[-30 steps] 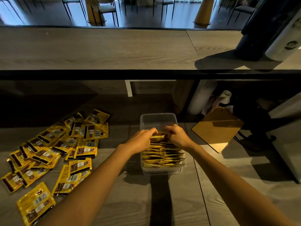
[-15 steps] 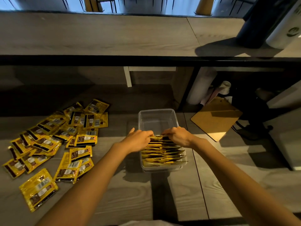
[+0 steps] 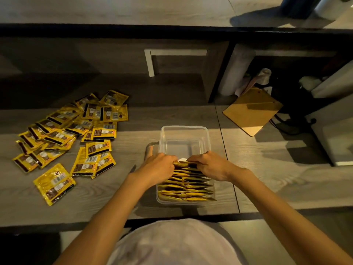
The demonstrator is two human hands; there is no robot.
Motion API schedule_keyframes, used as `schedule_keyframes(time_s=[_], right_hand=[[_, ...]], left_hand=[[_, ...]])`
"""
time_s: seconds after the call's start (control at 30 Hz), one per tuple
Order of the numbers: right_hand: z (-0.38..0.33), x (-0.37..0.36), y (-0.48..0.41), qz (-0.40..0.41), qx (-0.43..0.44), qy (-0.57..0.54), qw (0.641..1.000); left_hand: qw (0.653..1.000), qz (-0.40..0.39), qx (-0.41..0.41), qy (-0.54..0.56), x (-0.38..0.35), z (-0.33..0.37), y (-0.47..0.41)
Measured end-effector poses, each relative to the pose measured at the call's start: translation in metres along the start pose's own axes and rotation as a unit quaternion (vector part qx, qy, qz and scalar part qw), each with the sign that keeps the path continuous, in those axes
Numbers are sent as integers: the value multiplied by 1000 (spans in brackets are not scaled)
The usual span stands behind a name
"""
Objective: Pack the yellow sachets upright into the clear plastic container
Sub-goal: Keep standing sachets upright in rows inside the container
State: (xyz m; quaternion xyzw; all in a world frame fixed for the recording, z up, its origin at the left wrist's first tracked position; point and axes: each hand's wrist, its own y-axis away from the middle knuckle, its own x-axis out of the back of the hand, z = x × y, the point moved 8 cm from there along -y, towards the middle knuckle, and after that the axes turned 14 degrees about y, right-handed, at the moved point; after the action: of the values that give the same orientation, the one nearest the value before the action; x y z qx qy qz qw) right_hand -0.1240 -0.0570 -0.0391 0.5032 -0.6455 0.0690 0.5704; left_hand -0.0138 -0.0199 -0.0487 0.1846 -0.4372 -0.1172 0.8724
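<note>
A grey wood-grain tabletop runs from left to right, with a seam between its boards just right of the clear plastic container. Sunlight falls in bands across its right side, and the far part lies in shadow. The container stands near the front edge, its long side pointing away. Its near half is filled with yellow sachets standing on edge in a row, and its far half is bare.

The left hand and right hand meet at the far end of that row. Each grip is curled down onto the top edges of the farthest sachets.

To the left, loose sachets lie flat in an overlapping spread. A brown clipboard lies far right on the tabletop, partly in light.

Beyond it a dark-edged upper counter spans the scene. In the shadowed recess below it are a white bracket, a pale cylinder and a small white roll. A white garment fills the near edge.
</note>
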Motion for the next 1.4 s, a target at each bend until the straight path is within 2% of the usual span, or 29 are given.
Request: schedule_keyframes(time_s=[0.17, 0.3, 0.5, 0.67, 0.87, 0.97, 1.07, 1.17, 1.3, 1.4], right_hand=[[11, 0, 5, 49, -2, 66, 997], [9, -4, 7, 30, 15, 97, 995], [4, -4, 6, -4, 35, 105, 994], [5, 1, 4, 10, 25, 58, 998], [-1, 33, -6, 90, -7, 10, 996], [-22, 60, -24, 188, -16, 13, 982], [-68, 73, -53, 237, 3, 38, 971], [-121, 60, -92, 194, 41, 62, 978], [-177, 12, -134, 90, 109, 145, 979], [-201, -16, -149, 37, 119, 185, 975]], left_hand=[[999, -14, 11, 38, -2, 3, 8], [997, -43, 29, 55, -3, 4, 5], [993, -64, 58, 81, -1, 3, 5], [992, -53, 49, 105, 9, 6, 6], [981, 40, 45, 184, 39, 1, 7], [972, 157, 42, 170, 70, -8, 16], [947, 266, 91, 155, 100, -38, 36], [919, 318, 186, 144, 108, -96, 57], [896, 284, 305, 149, 83, -174, 82], [893, 265, 334, 147, 65, -206, 98]])
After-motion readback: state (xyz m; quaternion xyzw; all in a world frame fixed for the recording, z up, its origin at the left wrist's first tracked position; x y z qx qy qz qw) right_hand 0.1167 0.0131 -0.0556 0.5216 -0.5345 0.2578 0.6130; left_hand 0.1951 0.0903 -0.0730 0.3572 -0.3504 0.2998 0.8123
